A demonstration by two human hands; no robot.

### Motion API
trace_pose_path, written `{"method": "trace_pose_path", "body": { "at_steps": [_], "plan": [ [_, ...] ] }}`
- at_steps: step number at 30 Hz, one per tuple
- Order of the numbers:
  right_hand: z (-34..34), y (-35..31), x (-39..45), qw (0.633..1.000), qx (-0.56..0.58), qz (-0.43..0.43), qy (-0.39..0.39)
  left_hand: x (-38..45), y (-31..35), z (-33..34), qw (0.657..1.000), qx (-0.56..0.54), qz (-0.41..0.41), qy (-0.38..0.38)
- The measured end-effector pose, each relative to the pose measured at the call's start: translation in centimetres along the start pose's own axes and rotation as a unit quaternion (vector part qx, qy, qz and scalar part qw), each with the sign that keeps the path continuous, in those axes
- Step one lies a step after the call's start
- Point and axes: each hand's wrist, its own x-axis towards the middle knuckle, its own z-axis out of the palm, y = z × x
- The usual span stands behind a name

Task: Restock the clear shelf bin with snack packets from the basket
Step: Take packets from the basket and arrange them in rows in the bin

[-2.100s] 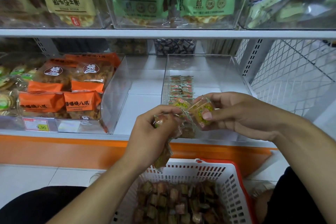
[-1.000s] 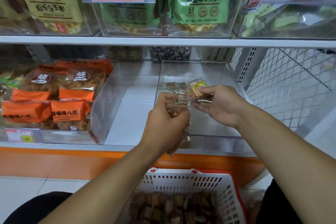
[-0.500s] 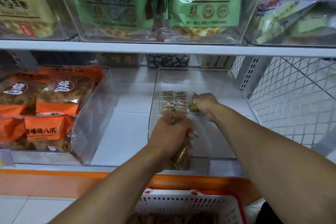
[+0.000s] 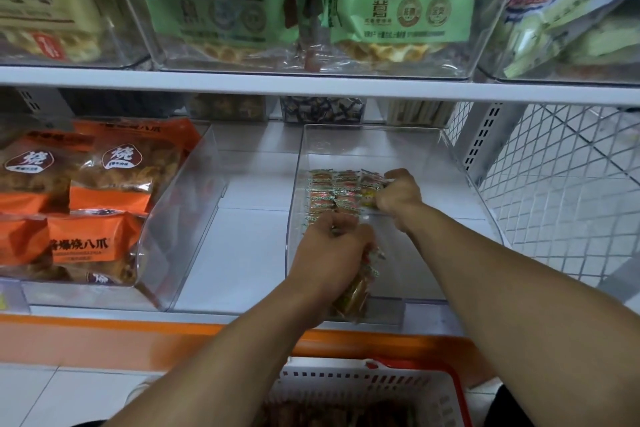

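Store shelving fills my view, a white shelf point(image 4: 242, 253) carrying a clear bin point(image 4: 457, 184) near its right end. Small snack packets point(image 4: 329, 191) lie in neat rows along the bin's left wall. My right hand point(image 4: 398, 196) is closed on a packet at the rows' right edge. My left hand point(image 4: 332, 253) grips a bunch of packets point(image 4: 356, 291) over the bin's front edge. Below sits the white basket point(image 4: 363, 388).

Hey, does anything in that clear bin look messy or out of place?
Nothing stands out. The packets lie in tidy rows inside the clear bin, and none have spilled onto the shelf.
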Motion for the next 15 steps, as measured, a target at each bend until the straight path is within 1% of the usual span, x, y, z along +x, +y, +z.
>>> {"method": "trace_pose_path", "body": {
  "at_steps": [1, 3, 7, 10, 12, 13, 15],
  "plan": [
    [0.0, 0.1, 0.1, 1.0, -0.007, -0.01, 0.016, 0.0, 0.0, 0.0, 1.0, 0.002, 0.001, 0.001],
    [0.2, 0.2, 0.2, 1.0, -0.003, -0.016, 0.022, 0.0, -0.2, -0.1, 1.0, 0.014, 0.007, 0.003],
    [0.6, 0.0, -0.1, 0.999, 0.031, 0.007, -0.011, 0.0, -0.1, -0.1, 1.0, 0.01, 0.008, -0.003],
    [-0.1, -0.3, -0.1, 0.999, 0.025, 0.013, -0.02, -0.5, 0.6, -0.2, 0.999, -0.037, -0.009, -0.002],
    [-1.1, -0.9, -0.6, 1.0, 0.016, -0.011, -0.005, -0.9, 1.2, -0.4, 0.997, -0.076, -0.024, -0.013],
    [-1.8, -1.5, -1.1, 0.999, 0.03, -0.033, 0.005, -1.1, 1.5, -0.5, 0.996, -0.085, -0.025, -0.016],
    [-3.4, -3.6, -3.1, 0.992, 0.105, -0.064, 0.0, -1.5, 1.8, -0.7, 0.995, -0.097, -0.006, -0.004]
  ]
}}
